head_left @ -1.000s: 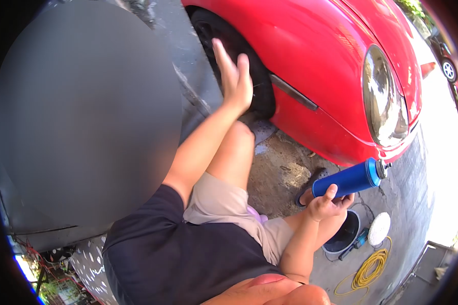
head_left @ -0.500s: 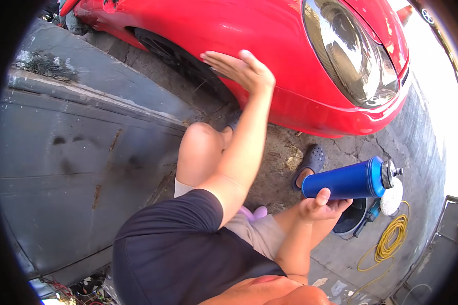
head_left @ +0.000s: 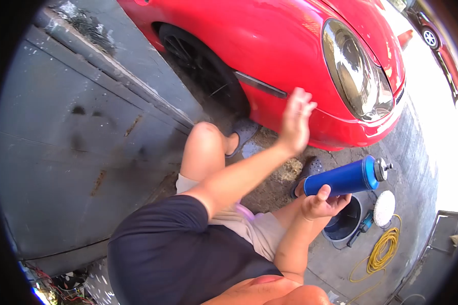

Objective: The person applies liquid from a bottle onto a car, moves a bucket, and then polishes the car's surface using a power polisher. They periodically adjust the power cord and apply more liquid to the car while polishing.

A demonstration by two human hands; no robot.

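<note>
My left hand point(head_left: 296, 122) is raised with its fingers spread, holding nothing. In the view it overlaps the red car's front fender point(head_left: 275, 46); whether it touches the paint is unclear. In my right hand point(head_left: 324, 203) lies a blue bottle point(head_left: 338, 178), tilted, its dark cap point(head_left: 380, 169) pointing right. The thumb and fingers hold the bottle from its lower side. Above my right hand and the bottle is the car's headlight point(head_left: 359, 71).
A grey bucket point(head_left: 360, 207) stands below the bottle, beside a blue tool point(head_left: 365, 223) with a round white pad point(head_left: 384, 208). Coiled yellow cord point(head_left: 383, 249) lies on the concrete. A grey metal panel point(head_left: 61, 147) fills the left side. Another car point(head_left: 445, 61) is at upper right.
My left hand has moved right and down, its fingers now pointing up. The view has shifted, showing more of the front wheel and a dark fender strip. The bottle stays in my right hand.
</note>
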